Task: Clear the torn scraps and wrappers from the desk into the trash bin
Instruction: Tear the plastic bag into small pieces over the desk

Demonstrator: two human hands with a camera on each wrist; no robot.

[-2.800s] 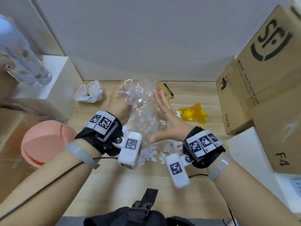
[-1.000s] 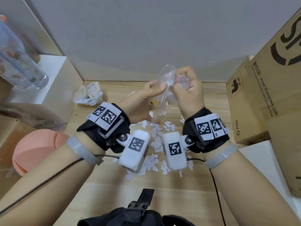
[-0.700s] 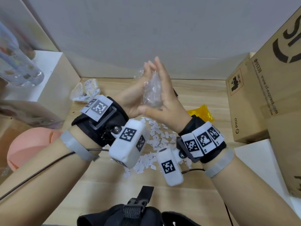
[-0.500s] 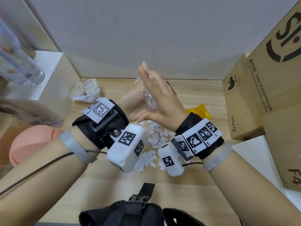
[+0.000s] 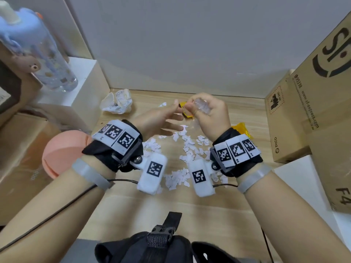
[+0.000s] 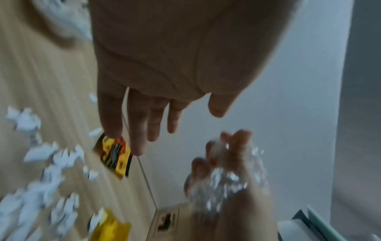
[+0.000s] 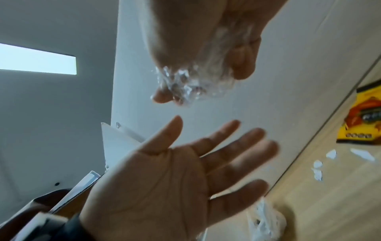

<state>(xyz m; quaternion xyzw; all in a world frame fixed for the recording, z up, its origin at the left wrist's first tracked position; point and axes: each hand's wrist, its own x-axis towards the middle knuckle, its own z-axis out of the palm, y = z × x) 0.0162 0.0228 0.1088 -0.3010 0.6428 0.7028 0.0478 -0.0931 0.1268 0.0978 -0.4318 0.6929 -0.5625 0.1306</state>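
My right hand (image 5: 205, 109) grips a crumpled ball of clear plastic wrap (image 5: 202, 107), held above the back of the wooden desk (image 5: 152, 205); the wrap (image 7: 181, 83) bulges out of the fist. My left hand (image 5: 171, 118) hovers just left of it with straight fingers and an empty palm (image 7: 156, 179). Several white torn paper scraps (image 5: 182, 149) lie scattered under my wrists. A yellow-and-black wrapper (image 6: 115, 156) lies near the back wall, an orange-yellow wrapper (image 5: 244, 130) to the right. A crumpled white paper ball (image 5: 117, 101) sits at the back left.
A salmon-pink round bin (image 5: 62, 150) stands off the desk's left edge. Cardboard boxes (image 5: 303, 111) crowd the right side. A white box (image 5: 79, 84) with a clear bottle (image 5: 43, 54) on it stands at the left. A grey wall closes off the back.
My palms, pressed together on the plastic wrap, have come apart. The right hand now keeps the balled wrap alone, and the left hand has drawn away open.
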